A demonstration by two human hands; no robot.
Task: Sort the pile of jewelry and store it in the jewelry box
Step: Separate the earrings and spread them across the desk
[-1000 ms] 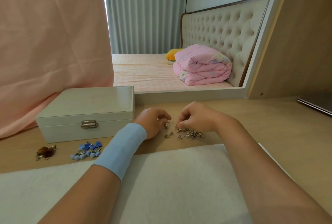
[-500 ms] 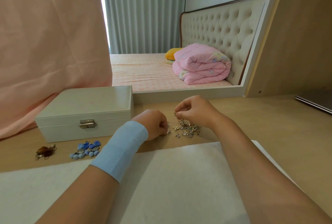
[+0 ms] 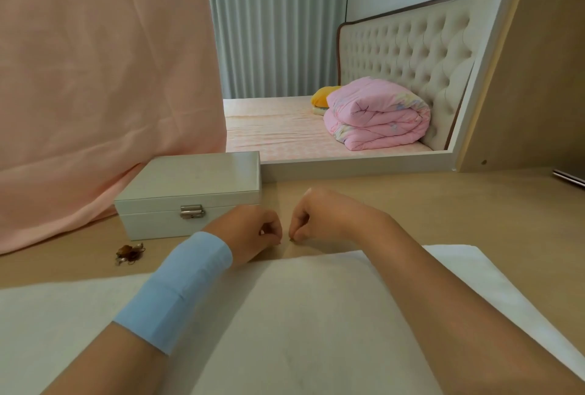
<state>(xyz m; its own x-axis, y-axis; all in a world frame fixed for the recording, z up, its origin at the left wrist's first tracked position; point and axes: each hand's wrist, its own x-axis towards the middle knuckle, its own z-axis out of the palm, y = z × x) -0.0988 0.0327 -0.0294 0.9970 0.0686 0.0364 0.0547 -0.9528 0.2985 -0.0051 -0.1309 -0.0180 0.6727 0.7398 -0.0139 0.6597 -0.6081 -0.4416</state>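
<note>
The work surface is a light wooden table (image 3: 443, 204). A white cloth (image 3: 300, 315) covers its near edge, and both of your forearms rest on this cloth. Pink fabric (image 3: 95, 78) hangs at the left and drapes onto the table. Behind the table, a white frame (image 3: 357, 163) shows a bed with a tufted headboard (image 3: 408, 46), a folded pink quilt (image 3: 376, 113) and grey curtains (image 3: 278, 21).

The jewelry box (image 3: 190, 192) stands on the table to the left, beyond your left hand (image 3: 250, 233). Its lid is closed. Its long axis runs left to right, and its metal clasp (image 3: 192, 211) faces you.

A brown piece of jewelry (image 3: 129, 253) lies on bare table near the box's front left corner.

Your left hand, with a light blue wristband (image 3: 180, 287), has its fingers curled in; whether it holds anything cannot be told. Your right hand (image 3: 319, 220) pinches a small piece (image 3: 292, 239) against the table; it is too small to identify.
</note>
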